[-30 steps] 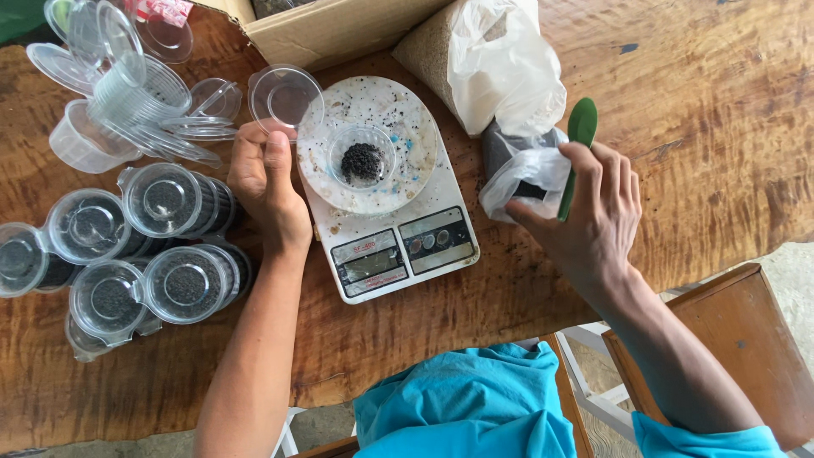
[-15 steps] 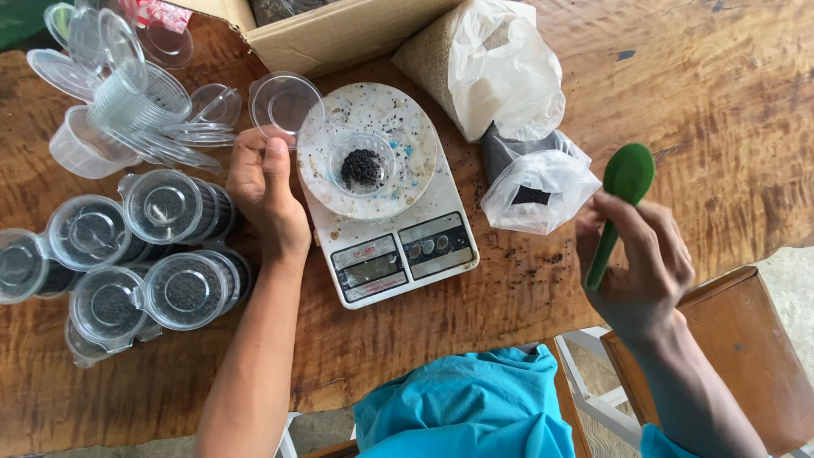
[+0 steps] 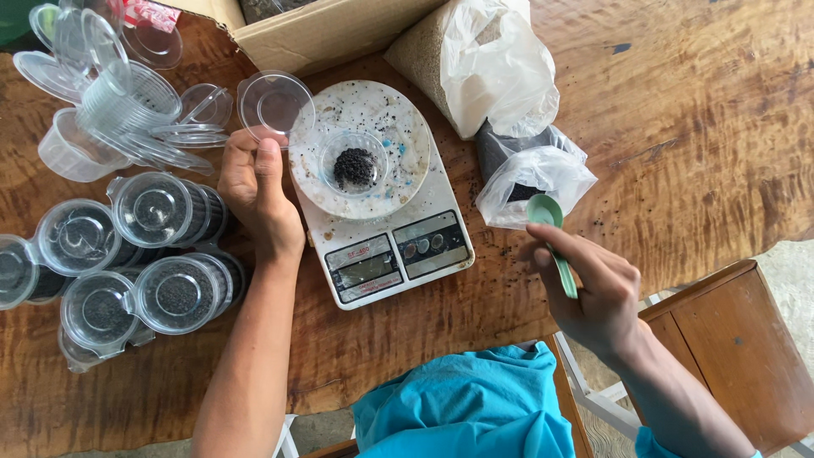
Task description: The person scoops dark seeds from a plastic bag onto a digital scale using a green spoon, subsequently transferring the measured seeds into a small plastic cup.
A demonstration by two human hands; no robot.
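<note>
Gripping a green plastic spoon (image 3: 551, 242) between fingers and thumb, the right hand (image 3: 593, 288) hovers at the lower right of the frame, the spoon's bowl tipped toward a small open plastic bag of dark grains (image 3: 530, 174). Nearest the camera, a blue garment (image 3: 466, 411) fills the bottom centre, and a wooden chair (image 3: 729, 339) sits at the lower right edge of the wooden table (image 3: 704, 127). At mid-frame, the left hand (image 3: 254, 182) rests loosely curled just left of a white digital kitchen scale (image 3: 386, 246), its fingertips pinching the hinged lid (image 3: 273, 102) of a clear cup (image 3: 354, 163) that stands on the speckled round weighing plate and holds a small heap of dark grains. At the left, closed clear cups filled with the same dark material (image 3: 174, 293) lie clustered on the table. Farther off, at the upper left, stacked empty cups and loose lids (image 3: 119, 97) are piled together. Across the top, a cardboard box (image 3: 331, 30) stands behind the scale, with a larger white plastic bag (image 3: 492, 64) of pale grain leaning beside it, just above the dark-grain bag.
</note>
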